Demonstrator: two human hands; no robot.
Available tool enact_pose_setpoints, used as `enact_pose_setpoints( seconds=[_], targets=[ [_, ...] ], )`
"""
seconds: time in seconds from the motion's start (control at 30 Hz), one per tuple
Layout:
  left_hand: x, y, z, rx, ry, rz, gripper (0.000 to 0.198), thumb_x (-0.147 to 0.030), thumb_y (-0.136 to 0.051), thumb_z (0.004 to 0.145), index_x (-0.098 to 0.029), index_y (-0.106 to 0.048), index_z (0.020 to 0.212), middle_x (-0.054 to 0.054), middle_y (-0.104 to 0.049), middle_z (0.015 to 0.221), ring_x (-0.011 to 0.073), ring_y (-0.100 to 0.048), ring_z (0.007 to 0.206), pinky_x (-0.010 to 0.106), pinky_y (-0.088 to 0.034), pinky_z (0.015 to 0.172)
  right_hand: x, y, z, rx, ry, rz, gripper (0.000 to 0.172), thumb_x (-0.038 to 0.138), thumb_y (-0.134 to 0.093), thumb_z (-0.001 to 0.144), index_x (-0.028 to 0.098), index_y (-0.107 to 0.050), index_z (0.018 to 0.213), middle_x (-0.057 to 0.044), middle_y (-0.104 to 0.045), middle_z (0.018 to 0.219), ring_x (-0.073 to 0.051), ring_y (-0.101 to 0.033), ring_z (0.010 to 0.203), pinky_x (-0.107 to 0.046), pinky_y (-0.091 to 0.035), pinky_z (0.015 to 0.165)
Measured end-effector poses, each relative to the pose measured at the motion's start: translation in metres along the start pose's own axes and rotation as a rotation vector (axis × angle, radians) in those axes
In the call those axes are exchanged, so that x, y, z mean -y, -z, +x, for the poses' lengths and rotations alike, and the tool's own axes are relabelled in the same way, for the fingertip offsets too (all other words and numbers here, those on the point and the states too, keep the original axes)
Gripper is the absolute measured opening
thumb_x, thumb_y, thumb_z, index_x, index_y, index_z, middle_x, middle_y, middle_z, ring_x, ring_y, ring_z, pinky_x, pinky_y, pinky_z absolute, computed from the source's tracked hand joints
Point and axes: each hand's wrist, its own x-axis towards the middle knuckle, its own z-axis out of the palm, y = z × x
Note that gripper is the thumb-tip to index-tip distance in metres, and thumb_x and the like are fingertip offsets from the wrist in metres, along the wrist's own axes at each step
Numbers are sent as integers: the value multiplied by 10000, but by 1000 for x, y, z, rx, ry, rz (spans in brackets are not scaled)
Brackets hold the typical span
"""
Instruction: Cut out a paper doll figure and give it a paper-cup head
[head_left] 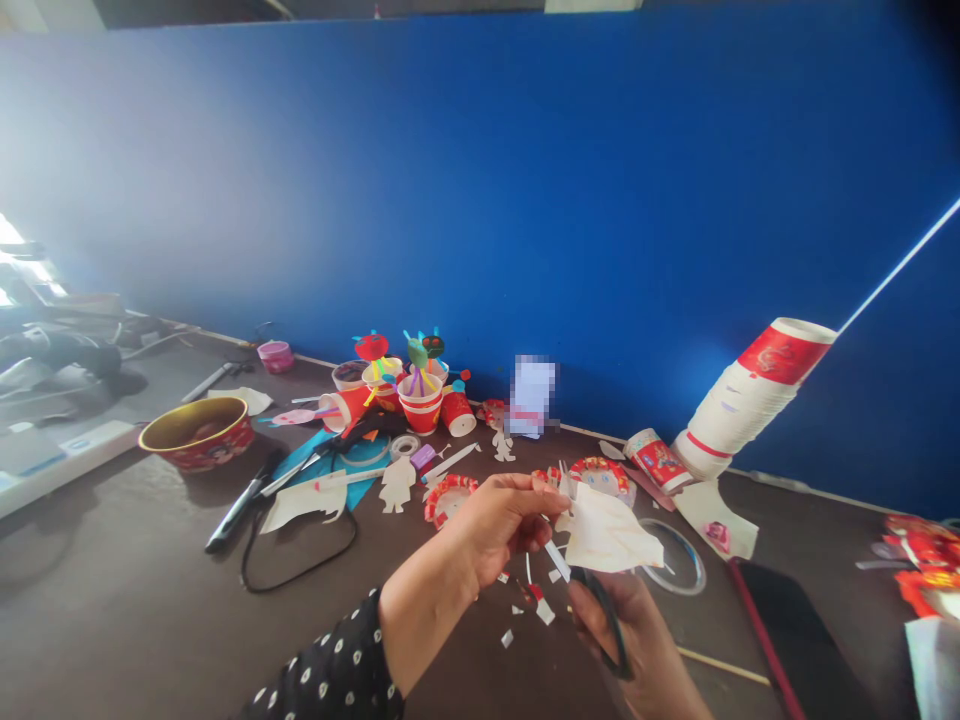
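A piece of white paper [613, 535] with a cut edge is pinched between the thumb and fingers of my left hand [504, 525]. My right hand [634, 640], lower and to the right, is closed round the black handles of a pair of scissors [557, 560]. Their blades point up and left, beside the paper's lower left edge and close to my left fingers. Part of the blades is hidden by the paper and hand. Small paper scraps [545, 611] lie on the table below my hands.
Paper cups [420, 412] with coloured figures stand at the back. A red bowl [199, 440], a black pen [238, 510] and a paper cut-out [397, 484] lie left. A tilted cup stack [750, 395], a tape roll [694, 575] and a phone [806, 640] are right. A blue partition [480, 200] rises behind.
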Motion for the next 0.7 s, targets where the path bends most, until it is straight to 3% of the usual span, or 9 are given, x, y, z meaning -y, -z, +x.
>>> enact_pose_setpoints(
  seconds=[0.17,0.33,0.57,0.7],
  targets=[
    [0,-1,0,-22,4,-23,186,-190,-722,520,-133,-545,534,-36,-496,424,61,-432,381,202,-281,410,7,-7,-2,-43,-49,50,416,588,-667,546,178,-598,542,48,-373,461,-76,-282,429,-192,-303,397],
    [0,0,0,-27,-18,-38,176,-187,-725,515,-128,-562,547,-18,-532,483,67,-459,423,208,-302,430,7,-9,-2,-107,-26,20,445,604,-660,538,169,-575,512,38,-382,484,-78,-300,440,-191,-321,397],
    [-3,-2,-2,-44,0,-52,160,-170,-705,512,-128,-554,544,1,-563,515,68,-468,438,206,-306,446,7,-5,0,-50,-60,-42,486,612,-644,556,148,-529,468,40,-365,448,-73,-299,435,-202,-287,393],
    [-6,-4,-3,-86,-27,-44,127,-132,-672,514,-122,-546,518,-3,-550,497,66,-479,446,203,-326,471,15,-11,-1,-77,-59,101,442,573,-708,496,180,-631,681,6,-527,541,-100,-402,471,-218,-355,434]
  ],
)
